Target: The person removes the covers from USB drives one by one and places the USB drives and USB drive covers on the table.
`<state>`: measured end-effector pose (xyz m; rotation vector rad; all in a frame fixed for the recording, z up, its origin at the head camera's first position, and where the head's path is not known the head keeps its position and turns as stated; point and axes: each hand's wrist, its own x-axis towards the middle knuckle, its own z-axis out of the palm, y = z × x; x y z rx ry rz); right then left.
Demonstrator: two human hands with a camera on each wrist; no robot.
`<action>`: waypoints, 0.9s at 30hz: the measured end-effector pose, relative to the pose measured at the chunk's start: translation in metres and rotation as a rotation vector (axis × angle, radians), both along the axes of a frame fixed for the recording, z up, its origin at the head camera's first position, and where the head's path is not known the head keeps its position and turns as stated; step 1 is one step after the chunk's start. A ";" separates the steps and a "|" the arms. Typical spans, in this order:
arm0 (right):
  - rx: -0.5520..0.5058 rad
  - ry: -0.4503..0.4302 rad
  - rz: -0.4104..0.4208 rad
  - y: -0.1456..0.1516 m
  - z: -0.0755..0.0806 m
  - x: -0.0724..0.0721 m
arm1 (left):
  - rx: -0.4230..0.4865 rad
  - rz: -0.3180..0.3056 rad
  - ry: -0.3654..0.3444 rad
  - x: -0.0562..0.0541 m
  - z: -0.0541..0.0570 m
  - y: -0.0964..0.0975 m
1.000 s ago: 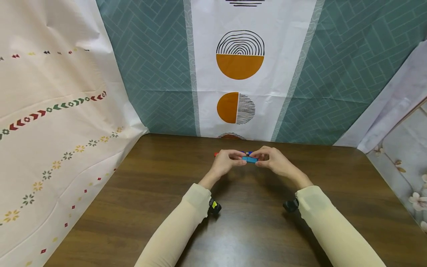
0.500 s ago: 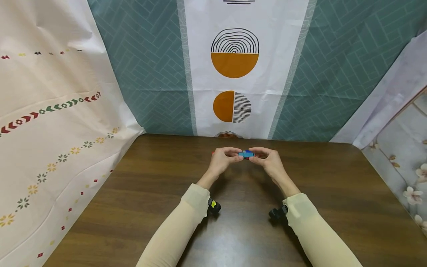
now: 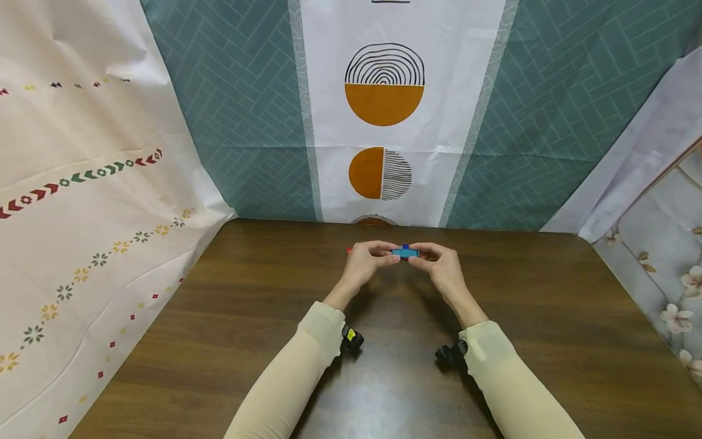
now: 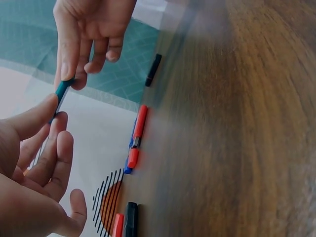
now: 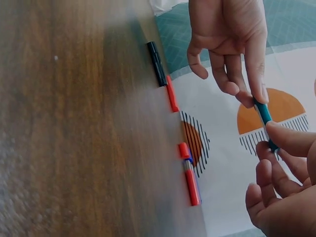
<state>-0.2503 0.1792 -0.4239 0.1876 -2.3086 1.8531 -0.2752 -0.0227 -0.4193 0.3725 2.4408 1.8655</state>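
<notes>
A small flat teal-blue bar (image 3: 404,253) with a pale edge is held up over the far part of the table, its exact kind unclear. My left hand (image 3: 363,263) pinches one end between thumb and fingers. The opposite end is pinched by my right hand (image 3: 441,266). In the left wrist view the bar (image 4: 61,94) slants between both thumbs. Beyond the hands lies a red marker (image 5: 192,185) with a dark band, and a blue marker (image 4: 128,169) shows partly behind it. Fingers hide parts of the bar.
A black marker (image 5: 157,64) and another red marker (image 5: 172,94) lie side by side on the left of the row. Farther right is a small black marker (image 4: 153,70). The wooden table (image 3: 384,378) ends at a patterned cloth backdrop (image 3: 384,140).
My right hand has shifted left and its wrist has turned inward. The bar sits more level and slightly farther left in the head view, which has itself shifted a little.
</notes>
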 end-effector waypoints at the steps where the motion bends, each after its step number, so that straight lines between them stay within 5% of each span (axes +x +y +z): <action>1: -0.004 0.000 0.000 0.001 0.000 0.000 | -0.003 -0.003 0.001 0.000 0.000 0.000; 16: 0.067 -0.036 0.003 0.010 0.003 -0.001 | -0.034 -0.041 0.008 -0.001 0.000 -0.002; 24: 0.102 -0.014 -0.096 0.032 0.002 0.000 | -0.053 0.067 -0.013 -0.005 -0.001 -0.020; 27: 0.119 -0.013 -0.073 0.036 0.003 -0.001 | -0.072 0.041 -0.014 -0.006 -0.001 -0.022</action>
